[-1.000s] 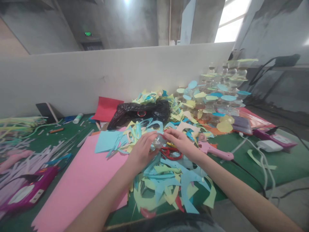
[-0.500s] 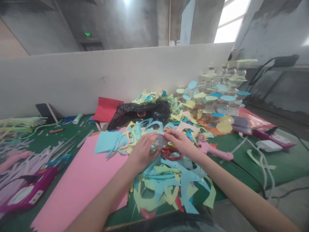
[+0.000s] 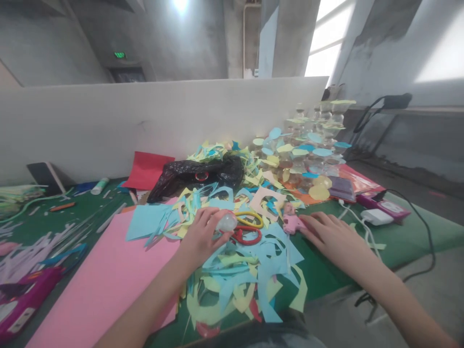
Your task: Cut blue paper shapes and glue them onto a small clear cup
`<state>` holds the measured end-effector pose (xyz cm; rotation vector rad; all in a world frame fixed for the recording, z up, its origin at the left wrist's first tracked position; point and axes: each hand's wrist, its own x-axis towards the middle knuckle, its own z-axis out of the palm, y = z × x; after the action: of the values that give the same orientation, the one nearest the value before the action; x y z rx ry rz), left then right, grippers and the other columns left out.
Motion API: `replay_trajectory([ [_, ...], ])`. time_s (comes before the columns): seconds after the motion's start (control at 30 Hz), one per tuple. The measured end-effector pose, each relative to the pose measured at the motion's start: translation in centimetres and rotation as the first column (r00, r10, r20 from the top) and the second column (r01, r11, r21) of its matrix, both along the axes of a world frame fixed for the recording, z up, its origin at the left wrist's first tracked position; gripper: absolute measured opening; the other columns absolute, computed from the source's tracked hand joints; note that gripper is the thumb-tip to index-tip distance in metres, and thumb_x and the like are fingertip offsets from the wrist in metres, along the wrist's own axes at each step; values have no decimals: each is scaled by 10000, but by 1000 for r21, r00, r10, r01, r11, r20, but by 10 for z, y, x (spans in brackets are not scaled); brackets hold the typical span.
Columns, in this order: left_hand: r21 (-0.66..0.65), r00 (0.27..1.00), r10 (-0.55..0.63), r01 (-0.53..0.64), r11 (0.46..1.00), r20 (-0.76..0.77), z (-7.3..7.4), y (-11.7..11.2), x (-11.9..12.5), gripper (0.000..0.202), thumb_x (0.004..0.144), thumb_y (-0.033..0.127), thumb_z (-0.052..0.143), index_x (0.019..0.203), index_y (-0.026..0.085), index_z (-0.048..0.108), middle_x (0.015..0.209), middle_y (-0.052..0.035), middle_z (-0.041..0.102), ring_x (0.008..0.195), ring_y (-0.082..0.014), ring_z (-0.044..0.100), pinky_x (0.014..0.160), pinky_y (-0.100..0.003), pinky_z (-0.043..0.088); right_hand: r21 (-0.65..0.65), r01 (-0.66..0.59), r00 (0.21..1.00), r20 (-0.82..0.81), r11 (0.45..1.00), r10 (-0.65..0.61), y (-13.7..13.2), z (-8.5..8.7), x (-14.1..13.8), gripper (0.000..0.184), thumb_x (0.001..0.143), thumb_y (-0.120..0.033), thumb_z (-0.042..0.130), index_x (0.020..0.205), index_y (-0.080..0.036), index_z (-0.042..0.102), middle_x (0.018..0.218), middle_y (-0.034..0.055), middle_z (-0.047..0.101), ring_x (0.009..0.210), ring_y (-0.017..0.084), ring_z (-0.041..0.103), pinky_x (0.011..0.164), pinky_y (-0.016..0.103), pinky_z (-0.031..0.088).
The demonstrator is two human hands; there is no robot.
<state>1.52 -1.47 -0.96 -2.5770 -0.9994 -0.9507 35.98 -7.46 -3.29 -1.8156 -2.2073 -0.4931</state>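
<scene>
My left hand is shut around a small clear round plastic object, which shows between the fingers and thumb. Just right of it lie a pair of red-handled scissors and a yellow-handled pair on loose blue and yellow paper scraps. My right hand lies over a pink hot glue gun, hiding its handle. Its fingers point toward the gun's nozzle end, and I cannot tell whether they grip it.
A pink paper sheet lies left of the scraps on a green mat. Behind are a black plastic bag, red paper, and clear containers with paper discs. A white power adapter and cables lie right.
My right hand has let go of the clear object and moved right onto the glue gun. My left hand alone holds the object now. The view has shifted slightly left.
</scene>
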Motion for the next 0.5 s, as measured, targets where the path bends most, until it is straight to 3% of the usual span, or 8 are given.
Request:
replay_trajectory([
  [0.13, -8, 1000, 14, -14, 1000, -12, 0, 1, -3, 334, 894, 303, 557, 1208, 213, 487, 1119, -96, 576, 1062, -246, 513, 897, -405, 466, -18, 88, 996, 25, 996, -88, 4, -11, -3, 359, 927, -438, 471, 1171, -220, 620, 989, 132, 648, 852, 299, 607, 723, 395, 447],
  [0.23, -4, 1000, 24, -24, 1000, -17, 0, 2, -3, 323, 894, 305, 559, 1194, 210, 489, 1122, -93, 576, 1063, -245, 508, 894, -398, 468, -31, 49, 997, -51, 998, -50, 10, -20, -2, 356, 943, -413, 433, 1180, -211, 606, 923, 130, 652, 843, 296, 608, 750, 401, 447],
  [0.37, -9, 1000, 19, -19, 1000, -13, 0, 2, -3, 320, 895, 294, 555, 1196, 204, 496, 1116, -90, 585, 1059, -238, 510, 894, -386, 470, -67, -13, 954, -300, 998, -8, 16, -22, 1, 365, 963, -380, 356, 1168, -181, 584, 948, 128, 657, 874, 279, 630, 780, 383, 470],
  [0.5, -17, 1000, 25, -25, 1000, -12, -2, 4, -4, 342, 886, 298, 567, 1208, 202, 504, 1133, -91, 587, 1080, -243, 505, 914, -396, 465, -110, 82, 815, -564, 991, -130, 17, -7, 5, 404, 929, -437, 391, 1155, -157, 575, 1039, 151, 667, 936, 291, 647, 785, 378, 492],
])
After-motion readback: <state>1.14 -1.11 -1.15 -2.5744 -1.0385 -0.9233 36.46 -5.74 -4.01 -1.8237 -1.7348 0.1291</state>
